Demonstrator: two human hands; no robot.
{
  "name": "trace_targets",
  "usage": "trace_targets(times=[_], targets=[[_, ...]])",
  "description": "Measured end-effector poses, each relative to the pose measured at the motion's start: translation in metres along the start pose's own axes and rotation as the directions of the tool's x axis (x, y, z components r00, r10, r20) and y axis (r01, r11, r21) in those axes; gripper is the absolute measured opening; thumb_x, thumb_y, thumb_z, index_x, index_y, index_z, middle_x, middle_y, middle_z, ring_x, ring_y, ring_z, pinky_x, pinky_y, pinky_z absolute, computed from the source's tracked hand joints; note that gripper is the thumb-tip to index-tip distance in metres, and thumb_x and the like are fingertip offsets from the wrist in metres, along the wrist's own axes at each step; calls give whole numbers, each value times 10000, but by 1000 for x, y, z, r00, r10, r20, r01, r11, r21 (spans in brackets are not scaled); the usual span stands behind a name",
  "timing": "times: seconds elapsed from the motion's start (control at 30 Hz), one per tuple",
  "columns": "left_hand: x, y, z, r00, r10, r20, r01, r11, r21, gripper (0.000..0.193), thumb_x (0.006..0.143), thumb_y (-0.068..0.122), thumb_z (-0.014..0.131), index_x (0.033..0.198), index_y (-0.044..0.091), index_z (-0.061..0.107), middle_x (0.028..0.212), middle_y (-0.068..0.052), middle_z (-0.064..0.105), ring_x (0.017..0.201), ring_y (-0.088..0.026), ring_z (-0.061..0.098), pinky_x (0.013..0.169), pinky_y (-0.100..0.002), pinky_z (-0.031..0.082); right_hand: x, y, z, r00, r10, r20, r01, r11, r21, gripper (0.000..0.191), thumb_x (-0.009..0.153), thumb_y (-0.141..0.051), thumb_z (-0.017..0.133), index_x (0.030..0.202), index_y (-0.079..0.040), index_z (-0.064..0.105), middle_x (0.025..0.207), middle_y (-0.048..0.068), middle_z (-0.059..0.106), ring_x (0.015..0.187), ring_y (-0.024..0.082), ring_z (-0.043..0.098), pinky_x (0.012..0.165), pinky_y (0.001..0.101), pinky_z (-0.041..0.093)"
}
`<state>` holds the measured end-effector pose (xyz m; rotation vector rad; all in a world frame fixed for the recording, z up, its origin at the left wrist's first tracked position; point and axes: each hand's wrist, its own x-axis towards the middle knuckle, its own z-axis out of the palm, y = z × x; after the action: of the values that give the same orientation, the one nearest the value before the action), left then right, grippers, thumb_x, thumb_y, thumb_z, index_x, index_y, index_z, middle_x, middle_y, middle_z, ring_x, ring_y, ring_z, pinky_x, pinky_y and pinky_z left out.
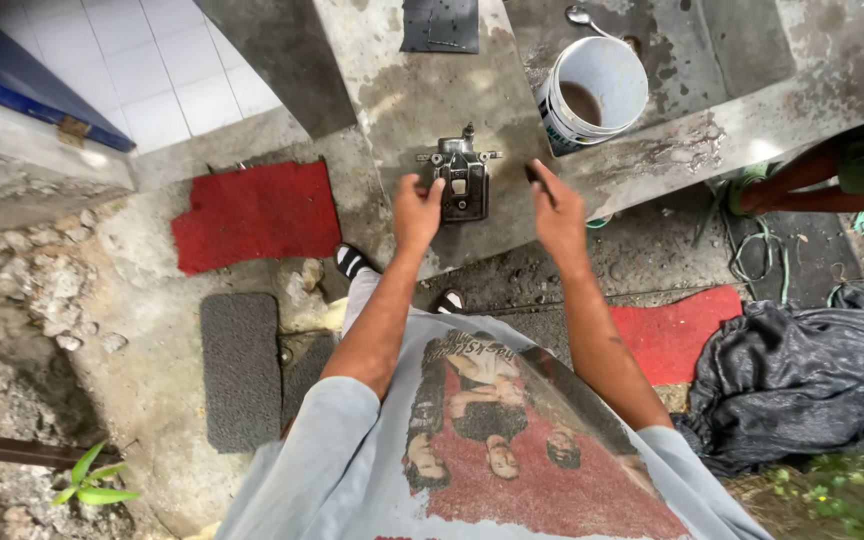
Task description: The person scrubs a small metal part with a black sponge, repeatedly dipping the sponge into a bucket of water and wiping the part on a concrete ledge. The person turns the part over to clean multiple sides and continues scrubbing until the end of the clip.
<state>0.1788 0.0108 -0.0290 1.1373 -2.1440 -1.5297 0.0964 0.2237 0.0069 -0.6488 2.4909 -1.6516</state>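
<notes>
A dark metal engine part point(463, 180), boxy with small arms sticking out, lies on the stained concrete counter point(402, 95). My left hand point(417, 208) grips its left edge with the thumb and fingers. My right hand point(555, 205) hovers just right of the part, closed on a thin dark tool point(535, 176) whose tip points toward the part. Both forearms reach forward over my grey printed shirt.
A white bucket point(595, 92) with brown liquid stands at the counter's right, a spoon point(582, 16) behind it. A dark flat pad point(439, 24) lies at the back. Red mats point(255, 212) and grey mats point(240, 368) cover the floor. A black tarp point(802, 375) lies right. Another person's arm point(802, 185) shows at the right edge.
</notes>
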Motion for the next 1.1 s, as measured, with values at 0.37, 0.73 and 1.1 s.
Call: trace_targets(times=[0.37, 0.73, 1.1], targets=[[43, 37, -25, 785, 620, 8, -594, 749, 295, 200, 979, 182, 637, 1117, 44, 680, 1117, -156, 682, 1066, -400, 632, 928, -467, 505, -60, -17, 98, 944, -230, 235, 329, 681, -654, 645, 1033, -272, 554, 1577, 18, 365, 1673, 197, 323, 1575, 327, 266, 1267, 559, 193], [94, 38, 44, 835, 509, 210, -550, 779, 301, 382, 1014, 433, 596, 872, 88, 679, 939, -110, 717, 932, -371, 657, 769, -497, 527, -20, -20, 113, 980, 22, 196, 121, 719, -685, 709, 1064, -424, 480, 1585, 33, 329, 1683, 191, 278, 1578, 338, 231, 1260, 584, 147], [102, 0, 45, 805, 561, 191, -590, 791, 163, 369, 1100, 298, 436, 980, 104, 726, 962, -59, 723, 919, -331, 669, 795, -448, 535, -24, -16, 127, 988, 67, 139, 51, 709, -703, 698, 1064, -390, 507, 1590, 35, 333, 1685, 196, 278, 1579, 342, 233, 1260, 585, 178]])
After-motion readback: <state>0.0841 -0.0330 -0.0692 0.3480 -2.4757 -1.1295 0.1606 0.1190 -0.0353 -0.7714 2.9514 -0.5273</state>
